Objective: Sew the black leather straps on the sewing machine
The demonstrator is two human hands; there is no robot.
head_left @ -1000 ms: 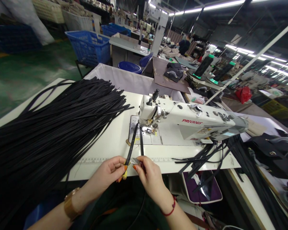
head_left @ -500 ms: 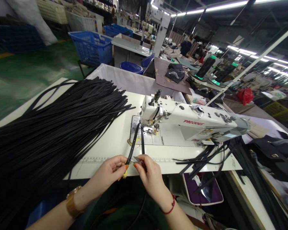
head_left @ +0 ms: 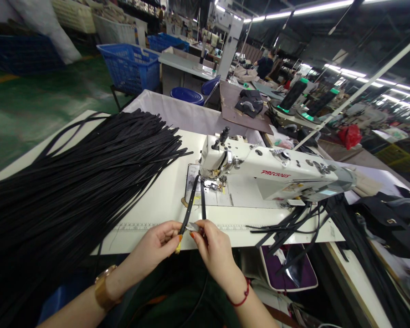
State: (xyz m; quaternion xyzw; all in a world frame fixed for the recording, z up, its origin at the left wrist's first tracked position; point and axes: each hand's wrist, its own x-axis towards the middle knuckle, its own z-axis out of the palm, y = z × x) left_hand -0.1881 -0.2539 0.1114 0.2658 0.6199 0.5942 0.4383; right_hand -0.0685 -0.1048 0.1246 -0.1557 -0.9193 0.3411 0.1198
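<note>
So at my 10 o'clock there's a big heap of black strips (head_left: 89, 168) on the table (head_left: 164, 196), looks floppy and probably heavy as a bundle, so I'd grab a single one by its end. My left hand (head_left: 160, 241) is pinching the strap (head_left: 190, 200) between thumb and fingers, with something yellow (head_left: 178, 247) poking out just below. The strap runs up toward 12 o'clock to the needle end of the machine (head_left: 269, 168), with a second black length (head_left: 203, 202) beside it. I'd call it light, bendy and tough, maybe a bit slick, and narrow enough to twist if held far out, so close to the end is the spot. My right hand (head_left: 215, 250) pinches a small metal tool (head_left: 192, 227), tip right by the strap; can't tell if they touch. Machine body's at 2 o'clock, more loose strips (head_left: 283, 228) at 3, limp and easily tangled, imo.
</note>
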